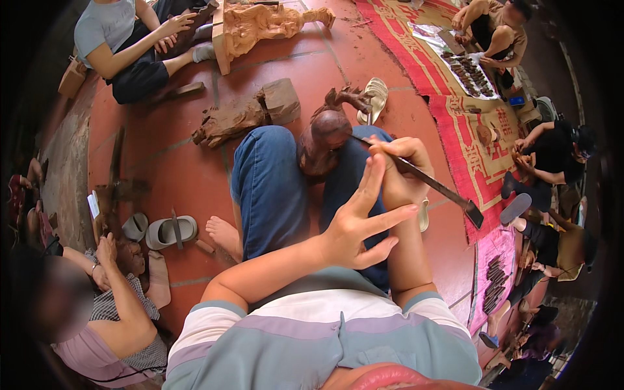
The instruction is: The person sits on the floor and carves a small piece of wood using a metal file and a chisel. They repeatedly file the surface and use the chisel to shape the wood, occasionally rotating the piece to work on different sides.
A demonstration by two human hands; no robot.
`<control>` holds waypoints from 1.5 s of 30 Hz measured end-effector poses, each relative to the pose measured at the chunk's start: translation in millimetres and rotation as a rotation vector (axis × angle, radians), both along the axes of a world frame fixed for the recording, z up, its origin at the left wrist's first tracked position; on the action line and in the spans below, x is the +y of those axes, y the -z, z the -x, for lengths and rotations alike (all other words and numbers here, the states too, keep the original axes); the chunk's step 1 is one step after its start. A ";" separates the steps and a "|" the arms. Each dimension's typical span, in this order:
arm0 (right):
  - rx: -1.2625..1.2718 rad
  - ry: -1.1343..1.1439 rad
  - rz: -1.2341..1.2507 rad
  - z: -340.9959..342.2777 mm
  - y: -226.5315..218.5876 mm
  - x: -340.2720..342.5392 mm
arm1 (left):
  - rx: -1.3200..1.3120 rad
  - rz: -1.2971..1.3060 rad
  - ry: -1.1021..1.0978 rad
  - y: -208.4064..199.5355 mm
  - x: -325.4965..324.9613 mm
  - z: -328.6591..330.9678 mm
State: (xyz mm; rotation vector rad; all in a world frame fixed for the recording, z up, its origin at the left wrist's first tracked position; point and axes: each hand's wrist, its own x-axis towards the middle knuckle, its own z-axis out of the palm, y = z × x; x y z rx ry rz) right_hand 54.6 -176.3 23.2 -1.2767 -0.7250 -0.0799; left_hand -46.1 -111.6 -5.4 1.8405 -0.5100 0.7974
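My right hand (pixel 404 174) is closed round a long dark metal tool (pixel 437 182), a chisel-like bar with a flared flat end. That flared end points down to the right; the other, thin end meets a dark reddish-brown wood carving (pixel 323 134). The carving is rounded, with a branching, claw-like top, and stands between my knees in blue jeans. My left hand (pixel 359 224) is open, fingers spread, in front of my right wrist and below the tool. Its upper fingertips come close to my right hand; whether they touch cannot be made out.
Rough wood block (pixel 244 112) lies beyond my left knee on red tiles. A pale figure carving (pixel 260 29) lies farther off by a seated person. Sandals (pixel 172 232) and a person are at left. Red mats (pixel 448 140), small dark pieces (pixel 469 75) and several seated people are at right.
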 end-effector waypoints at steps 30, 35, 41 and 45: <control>0.222 -0.163 0.168 -3.1 -7.4 -2.4 | -0.016 0.134 -0.087 3.7 -19.0 2.0; -0.082 0.232 -0.045 -25.9 -7.2 -11.6 | 0.016 0.095 0.094 -19.9 0.1 -24.2; 0.268 0.060 -0.128 -29.6 5.5 -51.8 | -0.017 -0.168 -0.589 -14.8 64.3 -16.2; 0.420 0.104 -0.176 -19.0 16.1 -55.6 | 0.382 -0.018 -0.492 -10.7 91.6 -21.5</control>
